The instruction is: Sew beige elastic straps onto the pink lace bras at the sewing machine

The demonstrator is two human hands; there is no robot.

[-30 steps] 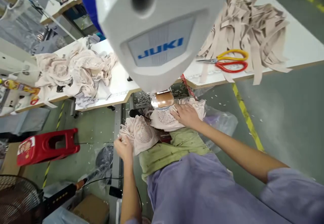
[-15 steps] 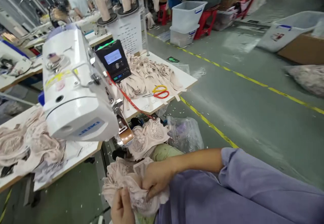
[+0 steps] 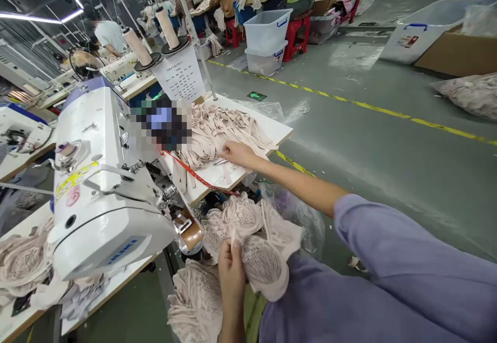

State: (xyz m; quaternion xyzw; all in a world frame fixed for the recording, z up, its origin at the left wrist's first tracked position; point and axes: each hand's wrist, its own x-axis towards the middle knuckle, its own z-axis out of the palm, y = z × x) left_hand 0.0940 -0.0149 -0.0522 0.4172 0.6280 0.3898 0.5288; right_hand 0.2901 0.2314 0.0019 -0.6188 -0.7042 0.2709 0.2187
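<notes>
We see the lace bra cup (image 3: 264,265) pinched in our left hand (image 3: 231,273), low over the lap. More lace pieces (image 3: 236,216) lie just above that grip, touching the cup. Our right hand (image 3: 237,152) reaches well past it onto the pile of fabric strips (image 3: 221,125) on the table (image 3: 279,131); its fingers look closed, on what we cannot tell. The sewing machine (image 3: 104,198) sits left of the grip.

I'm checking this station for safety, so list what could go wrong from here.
1. The right hand reaches into the strips, where the scissors are mostly hidden; a finger might meet a blade.
2. The left hand alone pinches the lace piece at the lap; it may slip to the floor.
</notes>
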